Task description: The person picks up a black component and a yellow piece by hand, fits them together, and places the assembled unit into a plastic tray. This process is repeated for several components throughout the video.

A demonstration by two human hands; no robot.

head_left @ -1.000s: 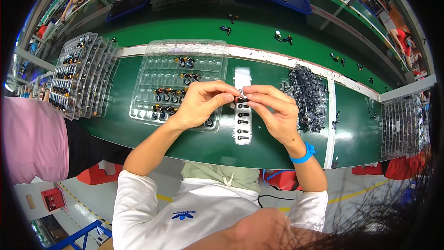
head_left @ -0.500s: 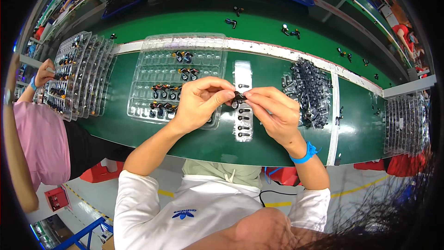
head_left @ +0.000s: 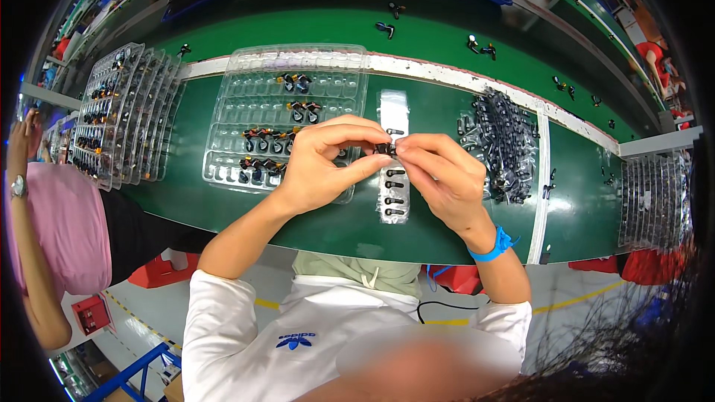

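Observation:
Over a clear plastic strip, my two hands meet fingertip to fingertip. My left hand pinches a small black earbud part between thumb and forefinger. From the other side, my right hand, with a blue band at the wrist, pinches the end of the same part; its finer shape is hidden by the fingers. Several black stem-shaped pieces lie in a column on the strip below. Left of it, a clear compartment tray holds several black earbud parts with orange bits, partly behind my left hand.
A heap of black stem pieces lies right of my hands. Upright clear trays stand at left, more trays at far right. Beyond the white ledge, a green belt carries loose earbuds. A person in pink is at left.
The held part has turned between my fingers, and my left fingertips sit a little nearer my right. Earbuds on the belt have shifted right. The neighbour's hand has left the upright trays.

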